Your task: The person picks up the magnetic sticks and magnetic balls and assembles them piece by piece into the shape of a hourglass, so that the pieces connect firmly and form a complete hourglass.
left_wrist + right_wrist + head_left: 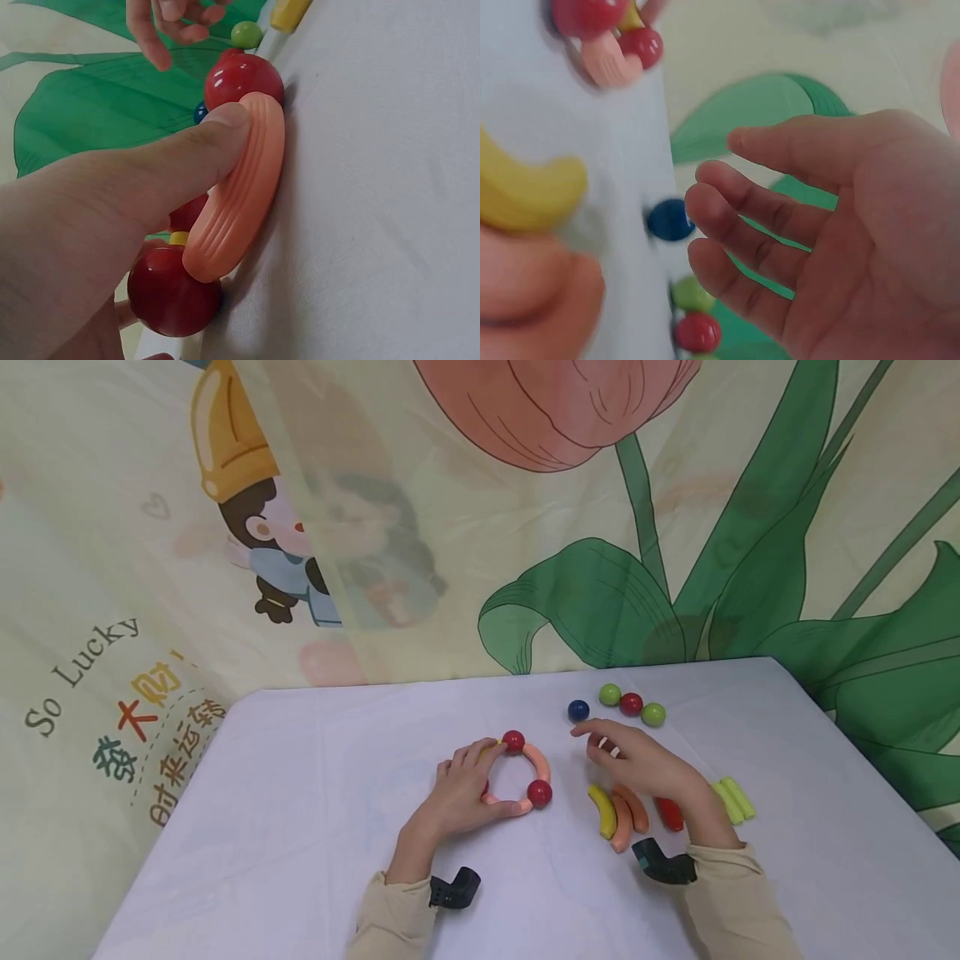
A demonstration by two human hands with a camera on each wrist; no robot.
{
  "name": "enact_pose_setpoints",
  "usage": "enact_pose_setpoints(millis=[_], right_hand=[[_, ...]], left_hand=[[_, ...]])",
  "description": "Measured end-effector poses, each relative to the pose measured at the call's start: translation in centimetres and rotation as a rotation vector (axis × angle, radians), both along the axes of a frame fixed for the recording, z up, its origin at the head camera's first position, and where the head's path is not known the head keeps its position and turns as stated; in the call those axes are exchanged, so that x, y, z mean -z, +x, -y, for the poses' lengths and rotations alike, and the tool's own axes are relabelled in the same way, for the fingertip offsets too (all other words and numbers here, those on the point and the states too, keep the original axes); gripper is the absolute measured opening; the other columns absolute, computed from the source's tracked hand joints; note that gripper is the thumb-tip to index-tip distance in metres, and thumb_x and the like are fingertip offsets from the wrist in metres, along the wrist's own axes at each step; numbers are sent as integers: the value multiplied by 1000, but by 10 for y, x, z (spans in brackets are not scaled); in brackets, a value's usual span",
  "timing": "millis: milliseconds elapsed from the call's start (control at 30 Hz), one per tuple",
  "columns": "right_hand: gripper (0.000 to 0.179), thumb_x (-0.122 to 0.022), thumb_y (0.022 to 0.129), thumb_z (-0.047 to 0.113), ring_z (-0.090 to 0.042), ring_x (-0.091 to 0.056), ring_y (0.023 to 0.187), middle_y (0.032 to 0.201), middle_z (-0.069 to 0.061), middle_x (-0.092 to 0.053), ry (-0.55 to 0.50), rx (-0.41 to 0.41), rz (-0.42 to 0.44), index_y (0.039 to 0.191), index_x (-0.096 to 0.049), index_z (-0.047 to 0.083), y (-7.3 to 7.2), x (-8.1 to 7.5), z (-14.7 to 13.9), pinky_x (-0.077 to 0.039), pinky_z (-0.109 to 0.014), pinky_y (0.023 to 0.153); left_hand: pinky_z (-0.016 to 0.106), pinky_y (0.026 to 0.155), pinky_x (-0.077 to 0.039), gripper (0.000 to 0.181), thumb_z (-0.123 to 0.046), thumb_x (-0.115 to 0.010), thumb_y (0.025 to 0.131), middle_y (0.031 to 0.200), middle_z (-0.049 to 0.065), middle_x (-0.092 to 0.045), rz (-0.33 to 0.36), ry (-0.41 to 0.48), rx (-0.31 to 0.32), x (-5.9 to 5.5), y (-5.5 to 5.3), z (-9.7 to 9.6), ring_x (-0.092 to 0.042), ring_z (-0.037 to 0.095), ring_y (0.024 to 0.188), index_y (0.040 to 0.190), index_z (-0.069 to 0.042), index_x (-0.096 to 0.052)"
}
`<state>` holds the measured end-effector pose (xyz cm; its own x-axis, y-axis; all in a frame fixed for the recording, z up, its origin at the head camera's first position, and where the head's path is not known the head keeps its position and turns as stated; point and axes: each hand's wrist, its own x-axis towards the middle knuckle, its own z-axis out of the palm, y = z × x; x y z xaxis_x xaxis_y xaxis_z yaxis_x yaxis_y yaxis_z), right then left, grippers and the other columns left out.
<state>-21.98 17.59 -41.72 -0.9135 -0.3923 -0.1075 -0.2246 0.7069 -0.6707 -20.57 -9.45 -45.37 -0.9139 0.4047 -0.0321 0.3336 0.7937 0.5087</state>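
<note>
A ring of red balls and curved sticks lies on the white table. Its salmon curved stick (538, 762) joins an upper red ball (513, 741) to a lower red ball (539, 792). My left hand (457, 793) holds the ring at its left side, fingers at the top and thumb along another salmon curved stick (240, 187). Part of the ring is hidden under that hand. My right hand (648, 760) hovers, holding nothing, its fingers loosely bent and nearest to a blue ball (578, 710). In the right wrist view the blue ball (670, 220) sits beyond the fingertips.
Behind the right hand stand a green ball (610, 694), a red ball (632, 703) and another green ball (653, 714). Below it lie a yellow curved stick (602, 812), salmon curved sticks (622, 825), a red piece (670, 814) and light green sticks (738, 799). A printed cloth hangs behind.
</note>
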Motion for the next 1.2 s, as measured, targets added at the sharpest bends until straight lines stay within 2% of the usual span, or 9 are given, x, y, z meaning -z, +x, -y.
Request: enact_pose_setpoints(millis=[133, 233, 467, 567, 667, 767, 867, 1000, 1200], right_hand=[[32, -53, 95, 16, -23, -54, 98, 110, -12, -58, 0, 38, -12, 126, -54, 11, -1, -1, -17, -52, -33, 78], [29, -52, 95, 16, -25, -54, 99, 110, -12, -58, 8, 62, -23, 123, -55, 9, -1, -2, -28, -52, -33, 77], [29, -55, 94, 18, -29, -53, 104, 113, -13, -57, 21, 112, 5, 121, -55, 7, 1, -4, -49, -53, -35, 77], [32, -56, 94, 20, -32, -51, 107, 116, -15, -56, 24, 138, 22, 122, -54, 7, 2, -5, -60, -54, -38, 77], [33, -55, 94, 20, -34, -50, 108, 117, -16, -55, 38, 167, 33, 123, -53, 6, 3, -4, -71, -53, -40, 77], [34, -55, 94, 22, -35, -49, 108, 117, -18, -54, 57, 189, 36, 124, -52, 5, 4, -3, -82, -54, -41, 77], [37, -56, 93, 23, -35, -49, 107, 117, -19, -54, 65, 192, 53, 124, -51, 4, 6, 0, -94, -54, -42, 78], [39, -57, 93, 25, -33, -51, 105, 117, -19, -54, 74, 179, 95, 125, -50, 3, 8, 5, -111, -53, -43, 79], [41, -57, 93, 27, -25, -52, 95, 108, -15, -57, 91, 201, 147, 125, -50, 3, 15, 10, -134, -51, -35, 73]], left_hand=[[56, 102, -28, 88, -58, -67, 77, 146, 6, -35, -26, -1, -4, 0, 2, -1, -34, 31, 131, 146, -17, -33], [56, 102, -28, 85, -56, -66, 79, 146, 6, -35, -18, 15, 2, 0, 2, -1, -34, 32, 131, 146, -16, -32], [55, 104, -23, 62, -48, -46, 95, 148, 7, -32, 69, 113, -5, 1, -3, 8, -28, 30, 136, 147, -18, -30], [53, 101, -27, 57, -47, -39, 98, 145, 8, -38, 71, 157, -43, 4, -8, 12, -33, 28, 134, 145, -16, -35], [51, 104, -32, 52, -44, -37, 99, 139, 9, -47, 77, 242, -125, 8, -11, 15, -42, 27, 129, 142, -14, -42], [46, 102, -40, 44, -39, -39, 100, 128, 5, -56, 65, 338, -212, 14, -15, 19, -52, 23, 119, 136, -15, -50], [38, 90, -47, 36, -32, -44, 99, 114, 3, -61, 30, 396, -252, 22, -19, 21, -57, 17, 101, 129, -17, -58], [26, 73, -43, 29, -26, -51, 97, 98, -1, -60, -14, 410, -272, 31, -22, 21, -50, 12, 83, 122, -19, -63], [21, 62, -41, 24, -21, -57, 93, 86, -3, -56, -64, 402, -302, 38, -23, 20, -48, 11, 74, 115, -19, -66]])
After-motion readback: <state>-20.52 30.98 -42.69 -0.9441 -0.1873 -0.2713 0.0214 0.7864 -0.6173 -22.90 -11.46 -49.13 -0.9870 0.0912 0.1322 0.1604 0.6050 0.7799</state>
